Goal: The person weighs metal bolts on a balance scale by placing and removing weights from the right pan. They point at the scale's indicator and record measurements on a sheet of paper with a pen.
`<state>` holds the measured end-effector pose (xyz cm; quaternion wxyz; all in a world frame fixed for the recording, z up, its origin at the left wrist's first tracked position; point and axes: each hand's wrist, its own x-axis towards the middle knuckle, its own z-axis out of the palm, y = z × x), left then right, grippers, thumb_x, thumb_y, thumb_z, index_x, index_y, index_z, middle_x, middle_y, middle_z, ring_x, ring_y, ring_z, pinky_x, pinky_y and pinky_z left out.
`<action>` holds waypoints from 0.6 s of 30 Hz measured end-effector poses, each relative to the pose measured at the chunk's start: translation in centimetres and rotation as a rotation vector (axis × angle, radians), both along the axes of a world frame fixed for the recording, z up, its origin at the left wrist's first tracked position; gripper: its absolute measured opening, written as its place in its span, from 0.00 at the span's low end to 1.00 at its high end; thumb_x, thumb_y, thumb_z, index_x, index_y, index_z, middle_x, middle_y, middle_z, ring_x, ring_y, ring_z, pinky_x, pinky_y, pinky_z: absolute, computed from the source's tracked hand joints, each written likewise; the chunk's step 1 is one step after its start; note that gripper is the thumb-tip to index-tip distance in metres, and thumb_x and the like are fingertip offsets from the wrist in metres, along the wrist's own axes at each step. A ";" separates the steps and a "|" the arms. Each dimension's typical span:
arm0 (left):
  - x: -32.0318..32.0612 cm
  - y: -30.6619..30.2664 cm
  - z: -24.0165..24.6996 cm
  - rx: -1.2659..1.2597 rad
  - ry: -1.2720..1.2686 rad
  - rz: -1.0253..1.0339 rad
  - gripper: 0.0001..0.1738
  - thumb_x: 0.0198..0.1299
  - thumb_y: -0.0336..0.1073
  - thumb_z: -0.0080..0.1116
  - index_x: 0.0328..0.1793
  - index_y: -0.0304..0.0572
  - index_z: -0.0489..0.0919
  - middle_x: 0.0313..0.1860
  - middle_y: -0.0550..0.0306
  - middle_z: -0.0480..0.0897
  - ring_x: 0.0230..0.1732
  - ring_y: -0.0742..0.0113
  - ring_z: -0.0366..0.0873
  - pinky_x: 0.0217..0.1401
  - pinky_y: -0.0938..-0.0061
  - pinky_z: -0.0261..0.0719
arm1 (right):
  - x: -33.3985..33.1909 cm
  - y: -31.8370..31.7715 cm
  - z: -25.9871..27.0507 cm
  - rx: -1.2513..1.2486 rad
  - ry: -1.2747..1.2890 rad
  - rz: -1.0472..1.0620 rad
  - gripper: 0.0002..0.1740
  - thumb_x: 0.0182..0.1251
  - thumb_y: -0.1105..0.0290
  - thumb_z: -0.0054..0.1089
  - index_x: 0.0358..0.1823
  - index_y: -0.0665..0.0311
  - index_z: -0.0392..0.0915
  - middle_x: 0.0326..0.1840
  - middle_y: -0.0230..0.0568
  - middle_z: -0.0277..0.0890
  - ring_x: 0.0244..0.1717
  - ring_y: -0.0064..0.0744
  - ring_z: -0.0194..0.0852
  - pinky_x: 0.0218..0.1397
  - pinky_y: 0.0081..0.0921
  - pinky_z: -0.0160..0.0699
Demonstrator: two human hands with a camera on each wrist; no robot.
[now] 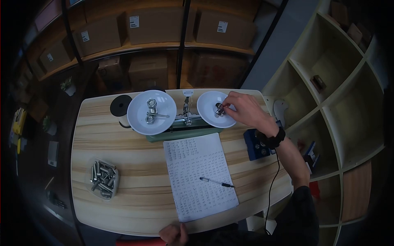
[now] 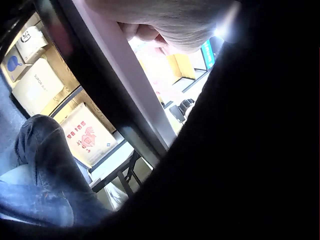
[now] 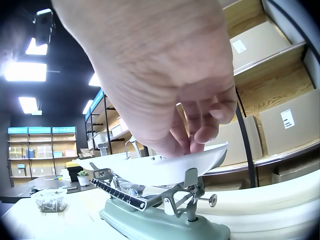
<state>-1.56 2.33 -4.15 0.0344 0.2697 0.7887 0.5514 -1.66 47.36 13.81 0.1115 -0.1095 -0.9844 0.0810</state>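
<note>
My right hand (image 1: pixel 248 110) reaches over the right white pan (image 1: pixel 207 112) of a balance, thumb and fingers pinching at a small shiny metal weight among others (image 1: pixel 219 111). In the right wrist view the fingertips of that hand (image 3: pixel 170 85) dip behind the rim of the pan (image 3: pixel 165 172), which hides what they touch. The left pan (image 1: pixel 137 121) holds a large bolt with a nut (image 1: pixel 152 104) and other bolts. My left hand (image 1: pixel 174 234) lies loosely curled at the table's front edge, holding nothing visible; the left wrist view shows part of it (image 2: pixel 165 20).
A handwritten sheet (image 1: pixel 197 164) with a pen (image 1: pixel 215 182) lies mid-table. At left stands a clear tub of bolts (image 1: pixel 103 179), with a black-topped spool (image 1: pixel 121 106) behind. A blue weight box (image 1: pixel 256 147) sits at right, near a black cable (image 1: pixel 272 197). Shelves surround the table.
</note>
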 end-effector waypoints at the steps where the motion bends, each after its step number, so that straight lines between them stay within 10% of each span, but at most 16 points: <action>1: -0.1 0.0 0.0 -0.002 0.008 0.001 0.25 0.60 0.24 0.65 0.13 0.39 0.64 0.09 0.55 0.65 0.10 0.68 0.58 0.17 0.68 0.50 | 0.0 0.0 0.0 -0.001 0.002 0.001 0.08 0.67 0.70 0.63 0.42 0.64 0.87 0.41 0.42 0.83 0.39 0.45 0.84 0.45 0.38 0.82; 18: 1.5 0.6 -0.7 -0.013 0.034 -0.046 0.24 0.60 0.24 0.66 0.14 0.39 0.66 0.10 0.55 0.66 0.10 0.69 0.59 0.17 0.68 0.51 | 5.8 0.6 1.5 0.030 0.192 -0.200 0.05 0.68 0.70 0.65 0.39 0.63 0.84 0.36 0.37 0.79 0.27 0.32 0.76 0.32 0.28 0.77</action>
